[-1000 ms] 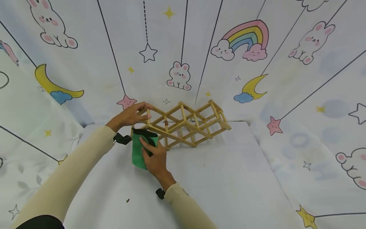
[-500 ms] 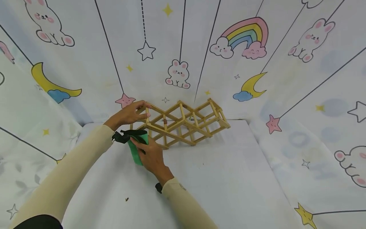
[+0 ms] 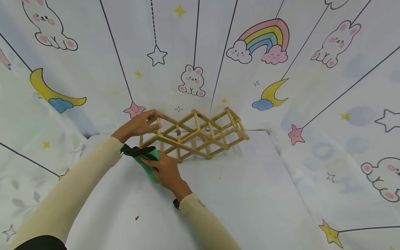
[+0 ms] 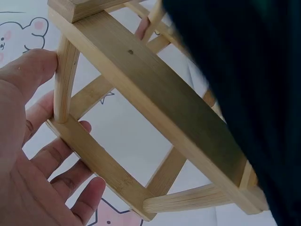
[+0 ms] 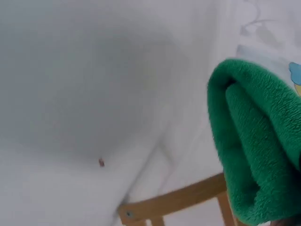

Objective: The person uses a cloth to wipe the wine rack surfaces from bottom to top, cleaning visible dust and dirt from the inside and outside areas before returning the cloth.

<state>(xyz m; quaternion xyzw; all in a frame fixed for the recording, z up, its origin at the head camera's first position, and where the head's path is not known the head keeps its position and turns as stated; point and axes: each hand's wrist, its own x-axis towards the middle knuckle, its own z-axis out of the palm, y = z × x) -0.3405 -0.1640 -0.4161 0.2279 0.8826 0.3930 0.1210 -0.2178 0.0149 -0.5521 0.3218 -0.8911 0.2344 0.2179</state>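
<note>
An expanding wooden lattice rack (image 3: pixel 199 133) stands at the back of the white table. My left hand (image 3: pixel 136 125) grips the rack's left end, thumb and fingers around an upright dowel (image 4: pixel 66 80) in the left wrist view. In my right hand (image 3: pixel 168 170) is a folded green cloth (image 3: pixel 146 166), held just in front of the rack's left end. Its dark part hangs over toward my left wrist and blocks the right side of the left wrist view. The right wrist view shows the cloth's fluffy folds (image 5: pixel 258 136); nearly all of that hand is out of sight there.
The white table (image 3: pixel 243 194) meets a patterned cloth backdrop (image 3: pixel 168 83) close behind the rack. A small brown scrap (image 3: pixel 136 218) lies on the table's front left.
My right hand has shifted left with the cloth, which has turned more edge-on, its dark part now nearer my left wrist. My left hand keeps its hold and the rack stays put.
</note>
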